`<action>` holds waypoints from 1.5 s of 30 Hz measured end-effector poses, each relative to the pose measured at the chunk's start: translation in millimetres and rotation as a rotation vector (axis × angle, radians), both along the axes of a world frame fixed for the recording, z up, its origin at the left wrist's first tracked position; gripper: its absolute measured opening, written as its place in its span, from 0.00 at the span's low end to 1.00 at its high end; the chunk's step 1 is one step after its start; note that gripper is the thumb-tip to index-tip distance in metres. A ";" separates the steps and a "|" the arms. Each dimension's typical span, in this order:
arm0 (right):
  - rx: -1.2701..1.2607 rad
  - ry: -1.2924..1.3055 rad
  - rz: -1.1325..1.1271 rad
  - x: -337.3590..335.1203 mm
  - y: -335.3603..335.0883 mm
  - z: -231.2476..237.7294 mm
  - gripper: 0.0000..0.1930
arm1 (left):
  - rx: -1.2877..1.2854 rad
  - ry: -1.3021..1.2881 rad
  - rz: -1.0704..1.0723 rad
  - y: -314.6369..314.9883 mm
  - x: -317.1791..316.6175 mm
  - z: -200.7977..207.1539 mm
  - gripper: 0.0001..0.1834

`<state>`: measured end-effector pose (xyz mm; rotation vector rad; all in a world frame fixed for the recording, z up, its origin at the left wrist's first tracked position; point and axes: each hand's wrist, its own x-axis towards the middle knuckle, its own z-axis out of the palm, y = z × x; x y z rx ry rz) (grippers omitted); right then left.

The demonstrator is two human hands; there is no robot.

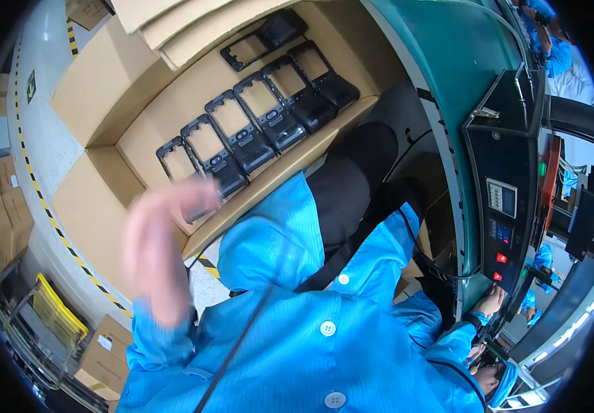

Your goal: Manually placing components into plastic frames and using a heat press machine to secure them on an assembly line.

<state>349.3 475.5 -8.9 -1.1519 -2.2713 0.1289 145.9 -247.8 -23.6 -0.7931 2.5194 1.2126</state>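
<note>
Reaching toward a row of black rectangular frames [255, 120], blurred left hand [163, 241], grip unclear.

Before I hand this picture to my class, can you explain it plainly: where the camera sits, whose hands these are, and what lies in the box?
The camera is worn on a person's head and looks down, so you see their own blue coat. Its fisheye lens bends straight edges. The left hand, blurred by motion, reaches toward a cardboard box holding a row of black device frames; whether it grips one cannot be told. The right hand rests by a black control panel with red lights. Other workers in blue appear at the right edge.
</note>
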 end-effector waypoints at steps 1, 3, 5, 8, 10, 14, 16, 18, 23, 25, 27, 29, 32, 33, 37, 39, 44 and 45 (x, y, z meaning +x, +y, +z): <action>0.007 -0.068 -0.043 -11.3 -19.5 0.1 0.11 | 0.288 0.390 -0.086 -15.9 8.1 -52.2 0.18; 0.101 -0.171 -0.008 12.0 41.1 -12.9 0.09 | -0.267 0.015 -0.329 -50.7 28.2 -161.4 0.28; 0.316 -0.204 0.258 29.9 86.1 -30.3 0.06 | -0.260 -0.332 -0.405 -56.6 44.5 -201.6 0.36; 0.152 -0.085 0.150 55.8 100.6 -25.5 0.17 | -0.219 -0.462 -0.538 -19.2 21.8 -158.1 0.38; -0.364 0.498 0.186 11.1 33.8 -25.2 0.17 | -0.245 -0.480 -0.552 -24.5 22.0 -158.2 0.38; -0.493 0.700 0.251 -41.0 -19.0 -25.4 0.15 | -0.490 -0.017 -0.703 7.6 -4.4 -92.8 0.19; -0.528 0.780 0.210 -44.2 -28.9 -20.7 0.13 | -0.110 0.532 -0.734 75.1 -30.4 -18.2 0.12; -0.542 0.869 0.187 -39.8 -38.9 -15.9 0.12 | 0.077 0.927 -1.023 135.0 -50.1 44.9 0.13; -0.607 0.864 0.190 -39.6 -37.6 -22.5 0.11 | -0.024 1.372 -1.340 258.6 -84.2 116.0 0.22; -0.602 0.887 0.186 -43.8 -38.6 -21.7 0.11 | -0.118 1.329 -1.438 287.3 -98.8 119.6 0.22; -0.579 0.847 0.222 -46.7 -39.2 -21.3 0.10 | -0.228 1.375 -1.532 293.9 -110.4 129.2 0.23; -0.540 0.861 0.227 -47.3 -41.6 -21.2 0.08 | -0.264 1.492 -1.614 294.4 -119.1 135.7 0.23; -0.511 0.819 0.303 -44.5 -41.4 -22.6 0.07 | -0.241 1.754 -1.522 294.0 -126.2 141.5 0.18; -0.496 0.832 0.320 -43.4 -43.8 -27.0 0.07 | -0.135 1.784 -1.514 288.4 -123.8 138.7 0.18; -0.501 0.830 0.229 -36.2 -45.7 -32.1 0.07 | -0.301 1.909 -1.614 237.1 -99.2 132.5 0.18; -0.512 0.818 0.194 -35.3 -50.0 -26.7 0.07 | -0.226 1.869 -1.464 173.1 -74.7 114.2 0.13; -0.402 0.700 0.267 -42.8 -36.8 -25.1 0.09 | 0.192 1.398 -0.139 75.0 0.4 14.7 0.08; -0.401 0.658 0.201 -36.9 -33.3 -23.9 0.10 | 0.279 0.964 0.073 66.4 11.9 13.5 0.08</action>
